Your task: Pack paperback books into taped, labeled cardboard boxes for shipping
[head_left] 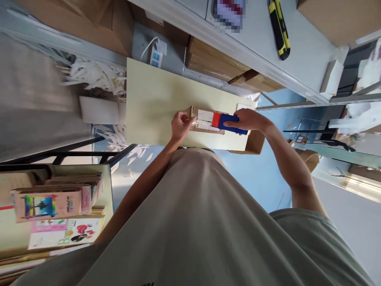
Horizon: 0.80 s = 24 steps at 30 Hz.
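Observation:
On the pale board (151,99) lies a small flat cardboard parcel (204,130) with a white label (205,115) on its upper face. My left hand (181,126) grips the parcel's left end, thumb on top near a shiny strip that looks like clear tape. In my right hand (248,120) is a blue and red tape dispenser (230,118), its red end over the right part of the parcel. The dispenser's underside is hidden, so I cannot tell whether it touches the cardboard.
A yellow and black utility knife (279,31) lies on the upper shelf (256,47). Behind the board are cardboard boxes (214,59) and a power strip (156,55). White paper scraps (95,75) lie to the left. Stacked printed bags (50,202) fill a rack at lower left.

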### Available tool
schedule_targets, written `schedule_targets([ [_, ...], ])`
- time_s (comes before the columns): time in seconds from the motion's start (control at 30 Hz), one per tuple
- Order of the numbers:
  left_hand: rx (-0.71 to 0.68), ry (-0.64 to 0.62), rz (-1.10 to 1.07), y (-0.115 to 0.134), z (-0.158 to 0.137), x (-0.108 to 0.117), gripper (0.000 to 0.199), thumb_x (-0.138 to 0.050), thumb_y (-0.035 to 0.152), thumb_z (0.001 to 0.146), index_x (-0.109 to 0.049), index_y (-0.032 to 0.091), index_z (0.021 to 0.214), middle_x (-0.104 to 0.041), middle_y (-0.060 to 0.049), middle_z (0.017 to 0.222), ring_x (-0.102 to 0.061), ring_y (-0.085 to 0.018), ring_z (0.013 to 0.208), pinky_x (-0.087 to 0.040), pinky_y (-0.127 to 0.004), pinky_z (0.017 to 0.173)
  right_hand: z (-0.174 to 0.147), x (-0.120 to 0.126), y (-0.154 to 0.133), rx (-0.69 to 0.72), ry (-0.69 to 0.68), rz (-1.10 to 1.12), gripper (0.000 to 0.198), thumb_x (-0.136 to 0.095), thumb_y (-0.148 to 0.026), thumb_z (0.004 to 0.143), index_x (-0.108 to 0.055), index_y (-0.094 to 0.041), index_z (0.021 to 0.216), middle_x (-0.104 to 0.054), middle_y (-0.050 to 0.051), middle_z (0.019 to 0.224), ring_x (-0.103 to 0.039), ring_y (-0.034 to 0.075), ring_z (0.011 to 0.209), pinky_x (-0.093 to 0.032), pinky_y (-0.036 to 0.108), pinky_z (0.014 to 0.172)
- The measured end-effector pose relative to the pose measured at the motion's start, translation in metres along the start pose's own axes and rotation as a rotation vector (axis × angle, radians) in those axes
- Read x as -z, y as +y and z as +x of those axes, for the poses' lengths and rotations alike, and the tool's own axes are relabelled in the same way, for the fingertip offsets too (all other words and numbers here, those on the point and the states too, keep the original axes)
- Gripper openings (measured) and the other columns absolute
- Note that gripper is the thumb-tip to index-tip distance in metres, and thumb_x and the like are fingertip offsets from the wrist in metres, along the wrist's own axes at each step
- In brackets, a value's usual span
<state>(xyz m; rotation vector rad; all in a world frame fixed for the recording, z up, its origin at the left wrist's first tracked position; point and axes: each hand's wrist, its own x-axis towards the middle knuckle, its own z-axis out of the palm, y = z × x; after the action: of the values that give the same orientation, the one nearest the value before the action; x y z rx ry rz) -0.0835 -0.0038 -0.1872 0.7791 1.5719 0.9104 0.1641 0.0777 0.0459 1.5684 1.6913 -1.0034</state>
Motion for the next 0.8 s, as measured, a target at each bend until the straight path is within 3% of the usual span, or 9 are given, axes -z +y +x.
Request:
schedule_targets([
  [0.27,-0.081,0.152,0.147,-0.014,-0.007,-0.018,0.017,-0.089,0.031,0.093,-0.075,0.022,0.095,-0.083,-0.004,0.090,-0.076,-0.019,0.081,-0.061,-0.031,0.083,0.017,-0.013,0.026,0.127,-0.087,0.101,0.062,-0.070,-0.077,0.105,-0.082,-0.017,0.102,-0.084,0.013,0.085,-0.083,0.030,0.084,-0.062,0.037,0.079],
  [0.37,-0.094,0.216,0.220,-0.017,-0.009,-0.019,0.014,-0.087,0.030,0.094,-0.076,0.022,0.097,-0.084,-0.004,0.094,-0.078,-0.019,0.086,-0.063,-0.032,0.088,0.011,-0.014,0.058,0.141,-0.149,0.138,0.063,-0.069,-0.078,0.104,-0.083,-0.017,0.099,-0.084,0.013,0.083,-0.082,0.028,0.079,-0.062,0.037,0.077],
  [0.47,-0.112,0.275,0.282,-0.019,-0.009,-0.016,0.012,-0.084,0.031,0.095,-0.077,0.022,0.099,-0.085,-0.005,0.096,-0.079,-0.020,0.089,-0.064,-0.032,0.090,-0.001,-0.012,0.111,0.100,-0.205,0.161,0.066,-0.069,-0.082,0.101,-0.083,-0.019,0.092,-0.082,0.011,0.077,-0.080,0.028,0.074,-0.061,0.038,0.073],
  [0.6,-0.110,0.268,0.348,-0.019,-0.009,-0.017,0.017,-0.084,0.035,0.096,-0.079,0.020,0.103,-0.084,-0.005,0.097,-0.079,-0.019,0.088,-0.064,-0.030,0.086,-0.006,-0.016,0.172,0.064,-0.253,0.228,0.067,-0.067,-0.084,0.101,-0.082,-0.020,0.090,-0.082,0.012,0.078,-0.080,0.028,0.074,-0.062,0.039,0.073],
  [0.7,-0.102,0.295,0.374,-0.016,-0.010,-0.022,0.017,-0.083,0.032,0.094,-0.080,0.019,0.105,-0.085,-0.005,0.098,-0.080,-0.019,0.091,-0.065,-0.029,0.086,0.012,-0.030,0.189,0.053,-0.226,0.222,0.065,-0.072,-0.083,0.098,-0.082,-0.020,0.088,-0.081,0.011,0.077,-0.079,0.027,0.074,-0.061,0.039,0.074],
  [0.8,-0.092,0.324,0.390,-0.014,-0.012,-0.024,0.016,-0.081,0.027,0.095,-0.081,0.018,0.108,-0.085,-0.007,0.101,-0.080,-0.019,0.091,-0.065,-0.030,0.086,0.035,-0.048,0.188,0.050,-0.177,0.203,0.065,-0.075,-0.084,0.095,-0.082,-0.019,0.087,-0.078,0.010,0.072,-0.076,0.026,0.072,-0.058,0.038,0.073],
])
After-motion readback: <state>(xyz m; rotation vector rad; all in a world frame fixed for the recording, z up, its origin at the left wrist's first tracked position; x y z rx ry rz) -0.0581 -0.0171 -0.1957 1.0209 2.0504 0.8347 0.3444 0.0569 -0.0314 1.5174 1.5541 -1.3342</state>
